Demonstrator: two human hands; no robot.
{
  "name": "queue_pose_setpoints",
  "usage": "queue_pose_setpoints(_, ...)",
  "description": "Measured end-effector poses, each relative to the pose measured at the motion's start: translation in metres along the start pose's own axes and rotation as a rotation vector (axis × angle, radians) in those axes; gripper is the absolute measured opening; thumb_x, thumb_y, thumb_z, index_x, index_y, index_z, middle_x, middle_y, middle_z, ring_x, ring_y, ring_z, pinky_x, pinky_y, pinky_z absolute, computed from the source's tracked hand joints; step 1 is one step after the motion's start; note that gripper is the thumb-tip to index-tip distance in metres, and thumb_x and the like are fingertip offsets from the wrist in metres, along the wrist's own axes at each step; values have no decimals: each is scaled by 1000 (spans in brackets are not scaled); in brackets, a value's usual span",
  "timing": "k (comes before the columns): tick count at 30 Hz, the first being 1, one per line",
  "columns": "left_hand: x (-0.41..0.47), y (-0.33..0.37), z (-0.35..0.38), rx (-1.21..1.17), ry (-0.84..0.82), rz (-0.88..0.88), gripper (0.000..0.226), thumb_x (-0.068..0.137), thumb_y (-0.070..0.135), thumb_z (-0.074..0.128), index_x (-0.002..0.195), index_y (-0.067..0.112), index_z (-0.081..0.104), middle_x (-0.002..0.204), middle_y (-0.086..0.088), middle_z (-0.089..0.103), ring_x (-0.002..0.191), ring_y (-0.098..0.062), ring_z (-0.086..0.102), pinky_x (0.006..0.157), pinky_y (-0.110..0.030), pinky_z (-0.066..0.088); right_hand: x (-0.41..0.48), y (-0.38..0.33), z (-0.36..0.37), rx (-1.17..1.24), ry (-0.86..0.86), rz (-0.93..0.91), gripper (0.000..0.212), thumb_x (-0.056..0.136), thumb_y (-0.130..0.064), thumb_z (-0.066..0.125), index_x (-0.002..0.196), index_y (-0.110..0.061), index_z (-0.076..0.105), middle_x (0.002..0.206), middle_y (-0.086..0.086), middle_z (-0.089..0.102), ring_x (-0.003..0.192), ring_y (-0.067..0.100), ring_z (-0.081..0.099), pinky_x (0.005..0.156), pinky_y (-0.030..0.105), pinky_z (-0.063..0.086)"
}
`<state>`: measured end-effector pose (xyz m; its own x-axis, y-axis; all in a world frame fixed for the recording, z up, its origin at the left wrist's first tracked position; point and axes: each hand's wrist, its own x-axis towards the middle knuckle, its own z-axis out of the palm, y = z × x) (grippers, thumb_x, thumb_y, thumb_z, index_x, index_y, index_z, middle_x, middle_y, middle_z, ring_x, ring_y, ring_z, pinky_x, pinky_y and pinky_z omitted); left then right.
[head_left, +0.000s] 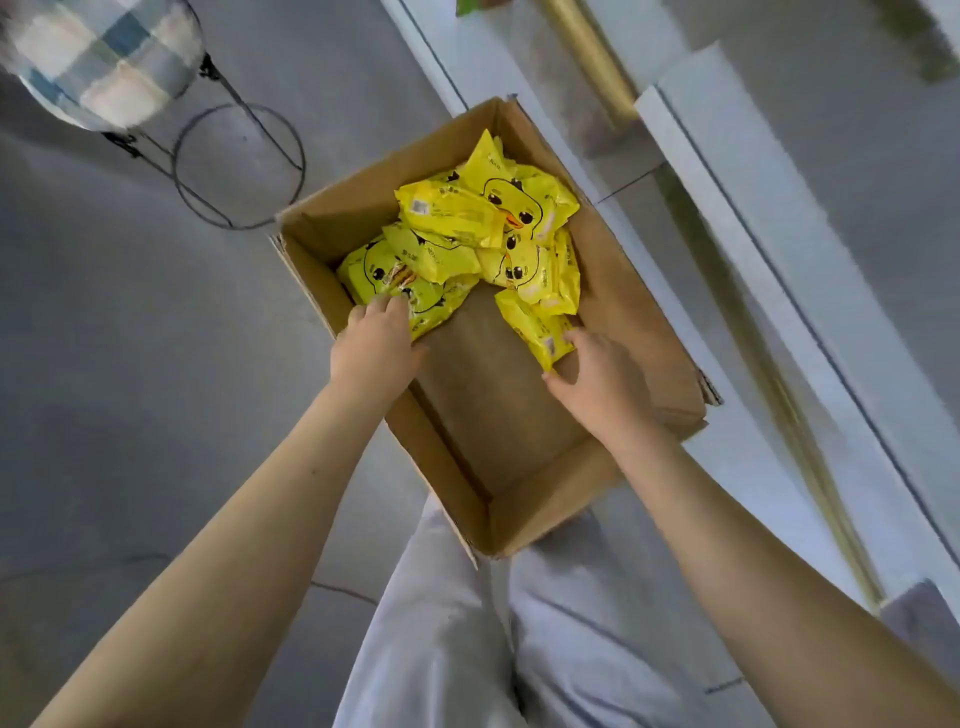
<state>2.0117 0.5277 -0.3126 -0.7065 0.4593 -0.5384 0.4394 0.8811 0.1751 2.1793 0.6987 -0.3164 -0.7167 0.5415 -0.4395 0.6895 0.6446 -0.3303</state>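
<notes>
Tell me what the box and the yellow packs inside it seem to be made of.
The box looks like brown corrugated cardboard, matte, with folded flaps and raw cut edges. The yellow packs look like thin glossy plastic film: they crinkle, catch light and carry a printed duck face.
</notes>
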Motion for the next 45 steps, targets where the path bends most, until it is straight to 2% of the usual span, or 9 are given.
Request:
queue_pose_setpoints(3, 53, -13, 33, 68, -47, -41, 64, 91, 27, 57, 145, 13, 25, 147, -9, 31, 131, -35, 32, 91, -51, 43, 37, 14, 47, -36, -56, 61, 45, 85, -38, 63, 122, -15, 52, 127, 7, 52, 117, 31, 47, 89, 39, 42)
queue_pose_setpoints(9, 122, -39, 67, 119, -89, -94, 65, 96, 26, 44, 150, 14, 10, 158, -11, 7, 142, -33, 14, 105, -51, 30, 76, 36, 95, -116, -129, 118, 67, 86, -37, 63, 142, -17, 33, 147, 9, 32, 132, 30, 34, 102, 42, 37)
queue_pose_setpoints(17, 154, -47, 83, 89, -231, -95, 81, 91, 29, 55, 152, 21, 1, 159, -4, -3, 141, -35, 15, 105, -53, 31, 102, 42, 105, -124, -211, 44, 76, 88, -39, 61, 150, -20, 22, 154, 6, 24, 136, 29, 29, 108, 41, 31)
queue_pose_setpoints(33, 105, -20, 116, 211, -417, -40, 84, 89, 30, 61, 152, 18, 6, 159, 1, -8, 137, -31, 29, 98, -44, 40, 84, 50, 121, -123, -288, 13, 57, 89, -37, 59, 142, -29, 39, 152, 3, 29, 132, 31, 33, 101, 43, 39)
queue_pose_setpoints(37, 81, -9, 133, 178, -468, -17, 79, 91, 31, 58, 151, 19, 9, 159, 3, -3, 139, -28, 25, 100, -43, 38, 61, 55, 129, -52, -271, 50, 55, 88, -35, 61, 138, -22, 45, 143, 5, 42, 125, 30, 41, 98, 44, 40)
queue_pose_setpoints(39, 77, -5, 136, 101, -406, -42, 63, 92, 32, 55, 147, 19, 25, 156, -3, 19, 132, -31, 36, 95, -42, 41, 55, 60, 129, 1, -245, 86, 54, 88, -35, 62, 137, -21, 46, 137, 7, 46, 120, 32, 45, 95, 45, 42)
queue_pose_setpoints(41, 79, -4, 132, -83, -236, -133, 42, 92, 33, 54, 131, 19, 46, 136, -9, 48, 119, -34, 47, 88, -42, 44, 53, 64, 131, 16, -226, 94, 56, 88, -36, 61, 139, -21, 44, 133, 9, 49, 117, 34, 47, 93, 46, 43)
queue_pose_setpoints(43, 85, -7, 130, -257, -50, -224, 40, 91, 32, 57, 126, 15, 49, 132, -9, 49, 120, -34, 44, 91, -44, 42, 56, 65, 133, 16, -206, 94, 59, 87, -39, 62, 140, -22, 42, 133, 10, 47, 118, 33, 46, 93, 45, 43)
queue_pose_setpoints(45, 94, -11, 128, -357, 55, -296, 48, 90, 26, 59, 133, 11, 44, 144, -10, 36, 128, -33, 36, 100, -42, 36, 60, 64, 137, 22, -183, 106, 61, 86, -41, 63, 140, -22, 42, 137, 10, 42, 122, 32, 42, 96, 43, 42)
